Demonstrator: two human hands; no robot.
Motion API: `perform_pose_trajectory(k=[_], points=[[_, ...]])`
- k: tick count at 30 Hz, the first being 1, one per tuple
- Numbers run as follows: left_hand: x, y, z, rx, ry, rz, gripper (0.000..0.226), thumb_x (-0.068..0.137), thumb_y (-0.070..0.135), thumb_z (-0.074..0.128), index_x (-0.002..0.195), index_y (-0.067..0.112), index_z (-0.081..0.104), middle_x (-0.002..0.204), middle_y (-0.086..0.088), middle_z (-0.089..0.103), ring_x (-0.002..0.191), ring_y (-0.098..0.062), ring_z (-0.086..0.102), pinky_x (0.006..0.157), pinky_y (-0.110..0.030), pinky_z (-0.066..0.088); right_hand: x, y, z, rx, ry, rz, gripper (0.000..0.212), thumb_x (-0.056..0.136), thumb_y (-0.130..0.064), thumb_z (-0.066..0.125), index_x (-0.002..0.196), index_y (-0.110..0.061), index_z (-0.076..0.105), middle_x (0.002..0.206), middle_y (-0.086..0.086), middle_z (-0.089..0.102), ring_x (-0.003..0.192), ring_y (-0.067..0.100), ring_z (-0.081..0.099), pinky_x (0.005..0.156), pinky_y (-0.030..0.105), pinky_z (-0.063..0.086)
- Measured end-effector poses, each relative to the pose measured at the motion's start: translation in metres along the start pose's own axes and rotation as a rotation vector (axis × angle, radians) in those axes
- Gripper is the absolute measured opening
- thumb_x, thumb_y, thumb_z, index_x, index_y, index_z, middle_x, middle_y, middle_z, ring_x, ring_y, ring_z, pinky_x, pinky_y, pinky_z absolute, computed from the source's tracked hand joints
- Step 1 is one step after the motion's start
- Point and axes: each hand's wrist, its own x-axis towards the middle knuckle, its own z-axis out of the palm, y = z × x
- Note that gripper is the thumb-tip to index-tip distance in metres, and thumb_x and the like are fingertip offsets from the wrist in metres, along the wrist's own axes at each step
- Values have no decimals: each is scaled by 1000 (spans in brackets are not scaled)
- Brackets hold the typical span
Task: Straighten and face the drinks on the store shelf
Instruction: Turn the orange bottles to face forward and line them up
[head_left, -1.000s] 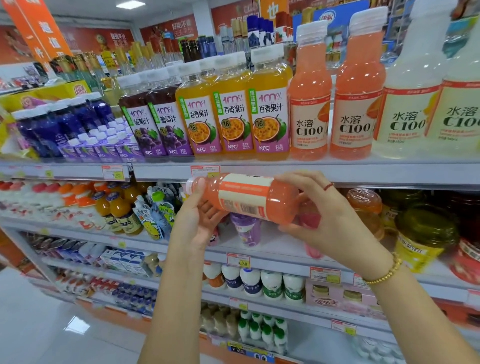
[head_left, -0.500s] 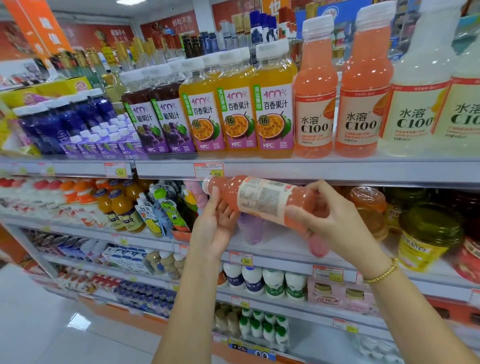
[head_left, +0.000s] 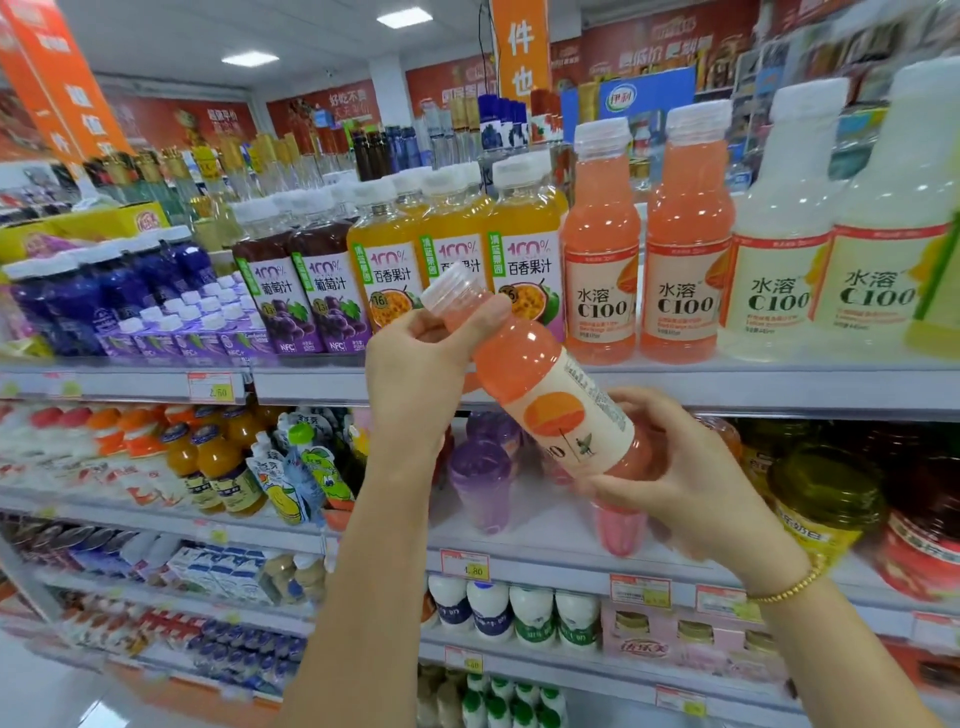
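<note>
Left hand (head_left: 415, 379): clamped round the neck of the pink-orange bottle (head_left: 545, 395), thumb across the front just under the cap (head_left: 453, 291). Right hand (head_left: 691, 483): fingers curled round the lower body near the base; gold bead bracelet (head_left: 789, 590) on that wrist.

Bottle position: off the shelf, in the air in front of the top shelf (head_left: 779, 387) edge, tilted, cap up and left, base down and right.

Bottle appearance: clear plastic filled with pink-orange liquid; pale ribbed cap; cream label with an orange fruit picture, turned partly toward the camera, printing only partly legible.

Behind, on the top shelf: two matching C100 bottles (head_left: 602, 249), upright, labels to the front. To their right, pale yellow C100 bottles (head_left: 779, 244). To their left, passion fruit juice bottles (head_left: 524, 244), then grape juice bottles (head_left: 322, 280). Below the hands, one shelf down: a purple cup (head_left: 480, 483), blurred.
</note>
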Motion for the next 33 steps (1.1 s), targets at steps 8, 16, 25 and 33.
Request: perform_pose_trajectory(k=[8,16,25,33], points=[[10,34,-3,7,-310,175,50,67,38,82,110,17,67,103,0,73,97,-19,69,83,-42,56,9,-12,-22,236,-50,-34,60,58,-42,81,113,-26,63,106,-10,70,100,7,65,82,23,54],[7,56,-12,-3,-207,459,41,72,22,78,110,20,61,102,3,71,96,-19,69,85,-42,56,36,-22,-24,175,149,-166,49,72,-23,72,119,-24,59,110,-8,68,97,2,64,82,17,52],[23,90,-13,-164,165,823,49,83,7,70,124,-3,44,108,-3,60,100,-7,63,80,-18,52,56,-8,-36,-389,443,-291,13,84,-20,68,91,-28,60,85,-16,58,79,1,58,72,14,46],[104,110,21,-65,50,817,54,84,16,71,126,-6,46,116,-14,61,105,-13,63,87,-25,53,57,-3,-52,-570,545,-323,29,79,-18,73,104,-7,62,86,-6,52,70,10,51,65,13,40]])
